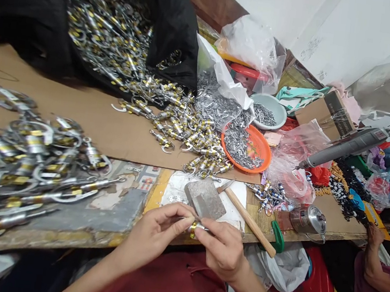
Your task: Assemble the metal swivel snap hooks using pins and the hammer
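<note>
Just in front of the table edge, my left hand (160, 231) and my right hand (222, 250) pinch the same small silver-and-yellow metal fitting (192, 229) from either side. My fingers cover most of it, so its ends are hidden. Directly behind my fingertips lies a grey metal block (206, 198) on a white sheet (176, 186). To its right, a hammer (248, 221) rests with its wooden handle pointing toward me. Similar silver-and-yellow fittings with curved hooks form a loose heap (30, 159) on the left and a bigger pile (183, 125) behind.
A black bag (177, 16) spills fittings at the back left. Small metal parts fill an orange dish (267, 150) and a pale bowl (280, 111). An electric screwdriver (347, 146) hangs at right, above a lidded metal cup (308, 219). Another person's hands (375, 239) work at far right.
</note>
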A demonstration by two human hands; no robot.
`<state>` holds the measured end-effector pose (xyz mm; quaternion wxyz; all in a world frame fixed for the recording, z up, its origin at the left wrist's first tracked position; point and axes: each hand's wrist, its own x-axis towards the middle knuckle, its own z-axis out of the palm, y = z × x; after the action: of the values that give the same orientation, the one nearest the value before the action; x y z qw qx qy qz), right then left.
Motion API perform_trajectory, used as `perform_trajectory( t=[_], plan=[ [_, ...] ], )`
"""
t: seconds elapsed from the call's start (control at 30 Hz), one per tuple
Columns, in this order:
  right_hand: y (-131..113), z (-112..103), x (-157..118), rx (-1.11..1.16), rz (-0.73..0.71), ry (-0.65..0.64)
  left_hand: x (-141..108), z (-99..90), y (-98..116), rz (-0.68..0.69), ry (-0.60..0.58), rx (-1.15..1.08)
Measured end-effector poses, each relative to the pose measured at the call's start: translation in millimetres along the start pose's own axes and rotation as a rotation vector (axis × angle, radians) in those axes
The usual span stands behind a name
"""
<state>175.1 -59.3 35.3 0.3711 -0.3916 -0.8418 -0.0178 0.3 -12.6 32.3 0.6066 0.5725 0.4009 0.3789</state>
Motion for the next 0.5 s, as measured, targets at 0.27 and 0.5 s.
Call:
perform_trajectory(
  t=[0.27, 0.5],
  plan=[
    [-1.2, 0.3, 0.8, 0.069, 0.039, 0.024, -0.4, -7.1, 0.9, 0.116, -0.064, 0.023],
    [-3.8, -0.7, 1.9, 0.099, 0.068, 0.039, -1.3, -7.5, 2.2, 0.117, -0.068, -0.039]
  ],
)
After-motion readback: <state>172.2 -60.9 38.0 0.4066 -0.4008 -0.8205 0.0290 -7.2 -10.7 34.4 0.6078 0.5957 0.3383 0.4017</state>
